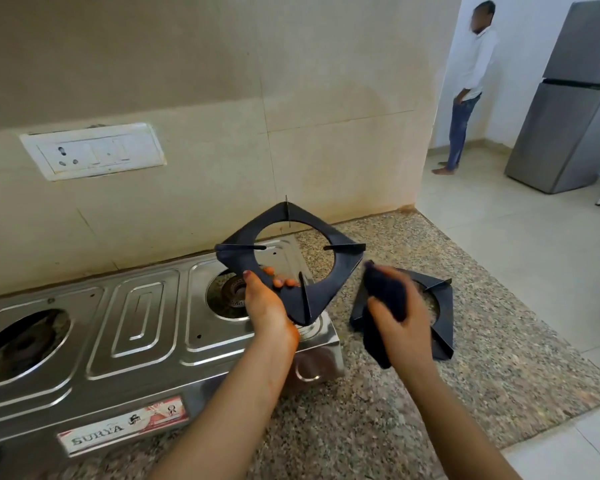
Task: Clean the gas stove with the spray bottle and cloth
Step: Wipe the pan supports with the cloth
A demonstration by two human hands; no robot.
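The left hand [265, 306] holds a pan support [342, 271] tilted in the air above the right end of the gas stove [146, 327]. Its fingers [280, 282] grasp the near-left corner, thumb on top and fingertips showing under the rim. The right hand [400, 320], blurred, is just right of it, fingers clenched round a dark cloth [385, 292] whose tail hangs below the palm. The step in hand looks to be wiping this support.

To do it well, I would brace the frame by that corner, run the cloth along each flat side in turn, then pinch each upright fin through the cloth and draw outward. I would turn the frame rather than stretch across the hole, and keep it clear of the exposed burner [232, 292] below.

The support is dark, matt metal: a rounded square with a round opening and four thin fins pointing inward. A second pan support [445, 323] of the same shape lies flat on the bench [482, 341], right of the stove. The stove top is bright pressed steel with ribbed panels. The bench is speckled granite, and the cloth looks soft and limp. The spray bottle is not in view
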